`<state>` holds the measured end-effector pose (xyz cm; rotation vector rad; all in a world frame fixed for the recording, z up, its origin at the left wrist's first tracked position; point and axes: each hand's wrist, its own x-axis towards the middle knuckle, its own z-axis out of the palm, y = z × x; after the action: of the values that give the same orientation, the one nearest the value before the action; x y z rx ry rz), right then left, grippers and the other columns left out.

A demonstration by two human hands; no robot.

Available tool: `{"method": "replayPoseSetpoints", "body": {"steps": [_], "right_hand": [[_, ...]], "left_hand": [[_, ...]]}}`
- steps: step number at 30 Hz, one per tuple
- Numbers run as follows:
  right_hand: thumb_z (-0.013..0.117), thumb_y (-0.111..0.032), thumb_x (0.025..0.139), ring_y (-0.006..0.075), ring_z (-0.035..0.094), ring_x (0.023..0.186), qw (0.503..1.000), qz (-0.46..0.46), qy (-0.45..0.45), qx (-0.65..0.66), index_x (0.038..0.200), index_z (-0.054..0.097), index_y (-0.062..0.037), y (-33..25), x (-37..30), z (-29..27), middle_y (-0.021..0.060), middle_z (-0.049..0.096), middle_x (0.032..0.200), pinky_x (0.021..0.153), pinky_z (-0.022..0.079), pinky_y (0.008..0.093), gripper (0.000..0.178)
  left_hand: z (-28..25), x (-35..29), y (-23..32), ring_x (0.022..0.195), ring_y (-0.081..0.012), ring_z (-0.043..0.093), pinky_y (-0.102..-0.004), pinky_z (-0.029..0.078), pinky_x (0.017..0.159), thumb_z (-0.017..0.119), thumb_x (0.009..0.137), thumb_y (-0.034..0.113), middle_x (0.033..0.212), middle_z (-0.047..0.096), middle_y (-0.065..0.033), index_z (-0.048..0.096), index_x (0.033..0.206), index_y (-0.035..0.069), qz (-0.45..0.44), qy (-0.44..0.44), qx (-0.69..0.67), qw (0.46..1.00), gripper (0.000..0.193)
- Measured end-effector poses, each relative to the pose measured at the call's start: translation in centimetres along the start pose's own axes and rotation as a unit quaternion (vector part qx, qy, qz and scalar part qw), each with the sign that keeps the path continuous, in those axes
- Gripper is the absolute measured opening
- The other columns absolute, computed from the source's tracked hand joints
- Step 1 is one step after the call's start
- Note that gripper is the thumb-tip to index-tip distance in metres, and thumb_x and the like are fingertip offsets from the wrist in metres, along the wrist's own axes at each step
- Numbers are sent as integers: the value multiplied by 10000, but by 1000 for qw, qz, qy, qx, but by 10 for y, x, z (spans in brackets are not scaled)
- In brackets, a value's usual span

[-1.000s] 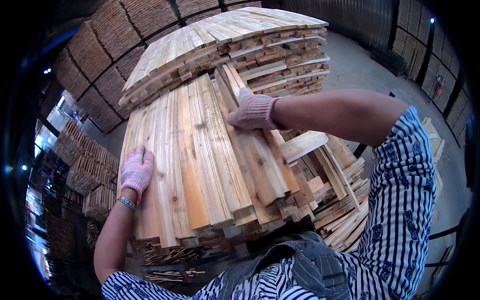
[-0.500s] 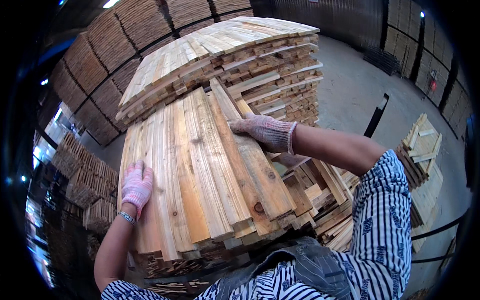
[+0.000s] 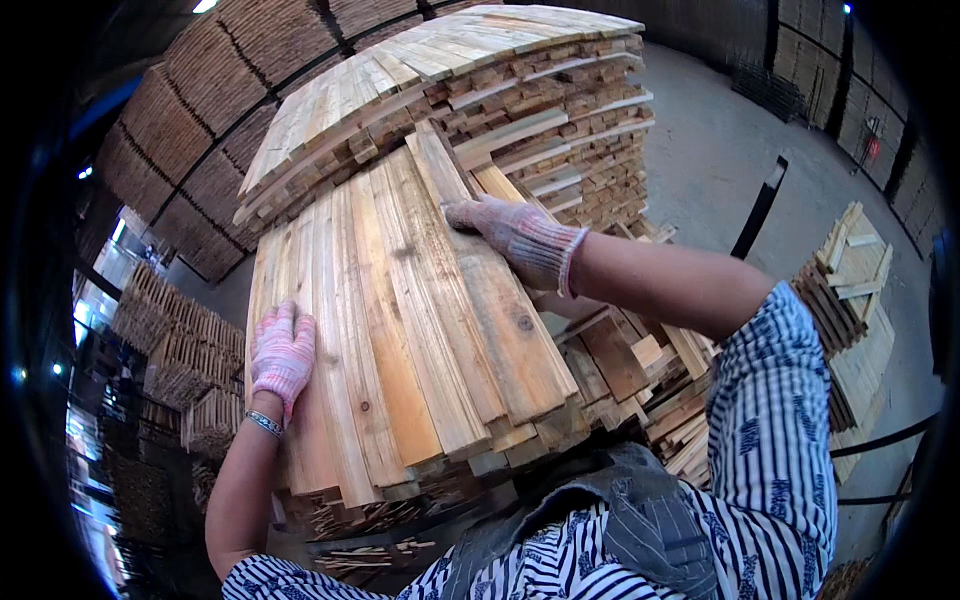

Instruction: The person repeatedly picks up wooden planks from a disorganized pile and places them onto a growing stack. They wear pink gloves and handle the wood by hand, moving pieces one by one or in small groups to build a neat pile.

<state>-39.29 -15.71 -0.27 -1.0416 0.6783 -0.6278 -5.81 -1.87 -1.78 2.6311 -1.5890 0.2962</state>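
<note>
A layer of pale wooden planks [image 3: 375,300] lies side by side in front of me on a stack. My left hand [image 3: 283,350], in a pinkish knit glove, rests flat on the planks at the left edge, fingers stretched out. At the right edge, my right hand [image 3: 520,240], in a similar soiled glove, grips a wooden plank [image 3: 510,325] with a small dark knot. Its thumb lies on the plank's top, and the other fingers are mostly hidden over the far-right side. This plank partly overlaps its neighbour on the left.
Behind the planks rises a taller lumber stack [image 3: 450,60]. Loose short boards [image 3: 615,355] lie to the right, beside an upright dark metal post [image 3: 760,210]. Farther right stands a lower pile of boards [image 3: 850,270]. More stacked timber [image 3: 180,130] lines the back left.
The held plank has shifted left with my right hand, covering a dark knot on the plank beneath that showed before. My left hand stays flat on the planks. The whole view has shifted slightly.
</note>
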Motion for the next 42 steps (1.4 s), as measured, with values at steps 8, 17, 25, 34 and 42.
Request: {"method": "replayPoseSetpoints", "body": {"steps": [8,17,25,34,42], "right_hand": [[667,-395,892,332,677,1013,662,-62,-87,-742,1282,595,50,-58,8,24,227,686,1120,865,537,458,597],[646,-270,841,333,684,950,756,-82,108,-641,1353,445,65,-79,-9,-55,235,689,1024,848,532,447,644],[443,-390,994,419,652,1078,733,-135,-11,-666,1327,487,76,-18,7,-32,318,644,1185,914,505,469,574],[544,-470,951,374,695,1010,760,-280,355,-466,1244,638,-32,-23,-30,-261,250,701,1129,875,538,457,534],[653,-576,844,382,556,1280,855,151,175,-465,1455,411,65,282,-29,-378,281,561,1381,1081,438,387,918]], "left_hand": [[-5,-7,-4,1377,-364,411,-438,301,1158,413,1023,468,1472,475,-196,488,1434,49,32,7,-62,998,591],[-8,-10,5,1347,-375,437,-424,330,1143,425,1029,422,1430,504,-206,503,1408,33,41,10,-64,997,549],[-3,-4,-5,1359,-383,426,-426,330,1144,416,1034,412,1440,491,-233,480,1435,18,63,28,-47,997,566],[10,10,-27,1373,-328,443,-379,311,1167,427,1055,383,1473,483,-212,452,1466,-4,27,-13,-212,977,565],[0,-6,-20,1314,-255,481,-366,374,1132,456,1060,348,1447,506,-125,401,1494,26,-25,-65,-397,915,544]]}}
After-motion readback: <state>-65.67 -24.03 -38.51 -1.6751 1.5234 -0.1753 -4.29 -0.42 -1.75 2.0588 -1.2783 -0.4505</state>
